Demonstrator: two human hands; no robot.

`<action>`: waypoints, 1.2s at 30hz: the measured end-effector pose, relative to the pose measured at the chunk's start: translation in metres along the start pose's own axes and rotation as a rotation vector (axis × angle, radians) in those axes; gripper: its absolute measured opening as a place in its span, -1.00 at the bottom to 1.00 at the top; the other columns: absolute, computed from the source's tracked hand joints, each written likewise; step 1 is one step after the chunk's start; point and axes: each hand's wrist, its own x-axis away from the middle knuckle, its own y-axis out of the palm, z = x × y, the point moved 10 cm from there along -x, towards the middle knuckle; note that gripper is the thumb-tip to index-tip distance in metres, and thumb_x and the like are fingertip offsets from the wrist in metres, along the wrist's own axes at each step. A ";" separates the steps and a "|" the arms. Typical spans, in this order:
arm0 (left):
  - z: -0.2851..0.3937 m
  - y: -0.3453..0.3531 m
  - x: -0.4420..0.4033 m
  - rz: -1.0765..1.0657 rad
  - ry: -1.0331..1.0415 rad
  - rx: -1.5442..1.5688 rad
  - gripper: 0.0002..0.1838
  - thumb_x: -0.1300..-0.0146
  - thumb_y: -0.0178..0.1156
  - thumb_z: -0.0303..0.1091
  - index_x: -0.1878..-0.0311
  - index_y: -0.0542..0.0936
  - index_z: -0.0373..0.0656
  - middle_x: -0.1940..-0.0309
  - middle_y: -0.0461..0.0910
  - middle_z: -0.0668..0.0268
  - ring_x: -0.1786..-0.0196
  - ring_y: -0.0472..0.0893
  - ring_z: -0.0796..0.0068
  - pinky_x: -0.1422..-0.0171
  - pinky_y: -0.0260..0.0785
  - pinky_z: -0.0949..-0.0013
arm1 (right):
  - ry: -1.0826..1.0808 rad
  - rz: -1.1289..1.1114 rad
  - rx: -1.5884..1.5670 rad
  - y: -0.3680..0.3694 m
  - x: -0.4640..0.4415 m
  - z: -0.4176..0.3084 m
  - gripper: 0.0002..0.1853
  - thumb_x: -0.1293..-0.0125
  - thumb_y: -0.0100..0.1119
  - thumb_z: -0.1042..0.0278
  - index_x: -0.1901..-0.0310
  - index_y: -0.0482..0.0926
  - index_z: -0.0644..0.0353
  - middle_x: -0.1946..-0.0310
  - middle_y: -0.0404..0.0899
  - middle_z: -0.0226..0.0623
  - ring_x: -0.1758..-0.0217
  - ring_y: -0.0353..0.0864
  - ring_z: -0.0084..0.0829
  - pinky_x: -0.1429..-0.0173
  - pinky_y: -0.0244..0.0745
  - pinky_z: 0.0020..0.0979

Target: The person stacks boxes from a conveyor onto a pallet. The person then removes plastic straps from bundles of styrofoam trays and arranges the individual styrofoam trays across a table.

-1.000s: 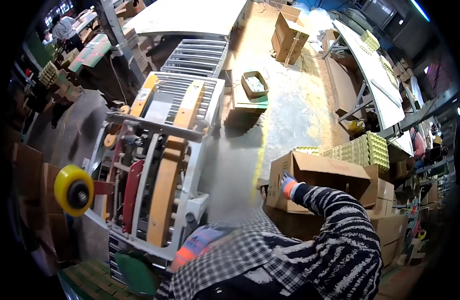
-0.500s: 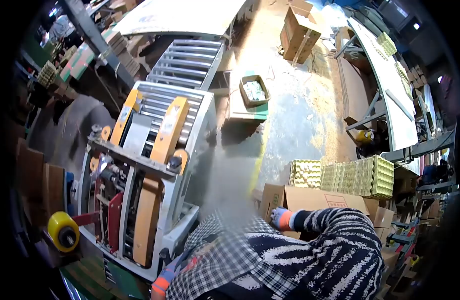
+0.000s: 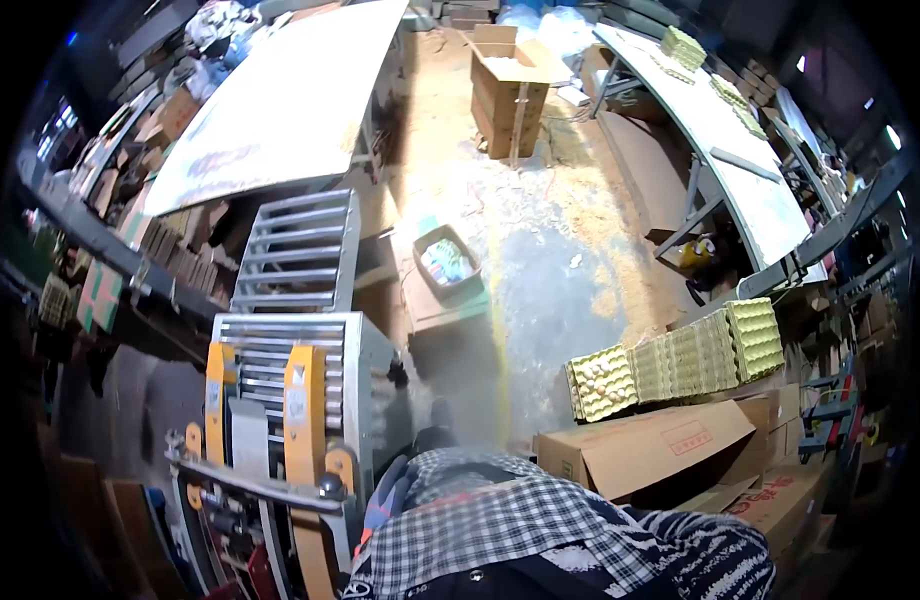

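Note:
My left hand (image 3: pixel 384 498), in a grey-blue glove with orange at the cuff, is at my side between the checked apron (image 3: pixel 480 515) and the taping machine (image 3: pixel 310 400). Its fingers look stretched out, and I see nothing held in them. Part of this hand is hidden behind the apron. My right hand is out of sight; only the black-and-white patterned sleeve (image 3: pixel 705 550) shows, close to an open cardboard box (image 3: pixel 640 450). The machine has yellow-orange side guides and metal rollers.
Stacked egg trays (image 3: pixel 680 360) stand beyond the cardboard box. A roller conveyor (image 3: pixel 298 245) extends from the machine toward a white table (image 3: pixel 280 100). A small open box (image 3: pixel 447 262) sits ahead, with a tall carton (image 3: pixel 505 110) farther off. Another long table (image 3: pixel 700 130) runs along the right.
The view has swung left and my body has turned. My right hand, earlier at the cardboard box, has gone out of sight. My left hand now shows higher beside the apron.

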 end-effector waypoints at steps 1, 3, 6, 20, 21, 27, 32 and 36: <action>0.015 0.015 -0.028 -0.045 0.006 0.001 -0.46 -0.47 0.13 -0.24 -0.45 0.36 -0.15 -0.28 0.51 0.16 -0.29 0.51 0.35 -0.36 0.34 0.36 | 0.043 0.009 -0.051 -0.007 -0.007 0.007 -0.58 -0.26 -0.01 0.33 -0.11 0.57 0.27 -0.21 0.46 -0.04 -0.35 0.33 -0.05 -0.36 0.36 -0.23; 0.049 0.045 -0.107 -0.172 -0.009 -0.116 -0.49 -0.51 0.09 -0.27 -0.46 0.35 -0.15 -0.27 0.51 0.21 -0.29 0.49 0.44 -0.36 0.32 0.42 | 0.125 0.036 -0.150 -0.034 -0.021 0.018 -0.58 -0.26 -0.01 0.32 -0.12 0.57 0.26 -0.21 0.46 -0.04 -0.35 0.34 -0.05 -0.36 0.36 -0.23; 0.091 0.094 -0.172 -0.284 0.046 -0.242 -0.51 -0.51 0.08 -0.33 -0.45 0.36 -0.19 -0.24 0.52 0.18 -0.31 0.48 0.40 -0.39 0.30 0.38 | 0.245 0.076 -0.298 -0.064 -0.044 0.038 -0.58 -0.27 -0.01 0.29 -0.12 0.57 0.25 -0.21 0.47 -0.03 -0.35 0.35 -0.05 -0.36 0.36 -0.23; 0.158 0.267 -0.396 -0.628 0.270 -0.864 -0.53 -0.42 0.10 -0.14 -0.27 0.49 -0.21 -0.18 0.53 -0.01 -0.21 0.54 0.02 -0.30 0.40 0.21 | 0.498 0.198 -0.649 -0.228 -0.154 0.231 -0.57 -0.32 0.00 0.19 -0.16 0.56 0.18 -0.21 0.49 -0.01 -0.32 0.41 -0.07 -0.35 0.38 -0.23; 0.148 0.268 -0.425 -0.610 0.299 -0.887 -0.54 -0.44 0.08 -0.12 -0.27 0.50 -0.20 -0.16 0.55 0.00 -0.20 0.55 0.03 -0.31 0.39 0.22 | 0.490 0.192 -0.649 -0.241 -0.162 0.250 -0.56 -0.33 0.00 0.19 -0.16 0.56 0.17 -0.21 0.49 0.00 -0.32 0.41 -0.07 -0.35 0.38 -0.23; 0.131 0.264 -0.581 -0.224 0.286 -0.928 -0.40 -0.37 0.20 -0.08 -0.39 0.41 -0.17 -0.23 0.53 -0.01 -0.30 0.50 0.05 -0.40 0.31 0.19 | 0.447 0.170 -0.628 -0.335 -0.201 0.405 -0.56 -0.35 0.01 0.14 -0.18 0.55 0.14 -0.20 0.50 0.01 -0.31 0.44 -0.08 -0.35 0.39 -0.23; 0.189 0.254 -0.663 0.213 0.380 -0.854 -0.31 -0.29 0.30 -0.16 -0.41 0.35 -0.24 -0.29 0.45 0.00 -0.36 0.44 0.11 -0.45 0.24 0.24 | 0.407 0.102 -0.581 -0.419 -0.206 0.514 -0.55 -0.36 0.01 0.11 -0.19 0.55 0.12 -0.20 0.51 0.02 -0.31 0.46 -0.08 -0.35 0.39 -0.23; 0.264 0.216 -0.691 0.590 0.570 -0.985 -0.24 -0.22 0.33 -0.20 -0.44 0.31 -0.26 -0.39 0.34 -0.04 -0.44 0.32 -0.01 -0.54 0.13 0.15 | 0.354 -0.028 -0.476 -0.461 -0.228 0.579 -0.55 -0.38 0.02 0.08 -0.20 0.54 0.10 -0.20 0.52 0.03 -0.30 0.48 -0.09 -0.35 0.40 -0.23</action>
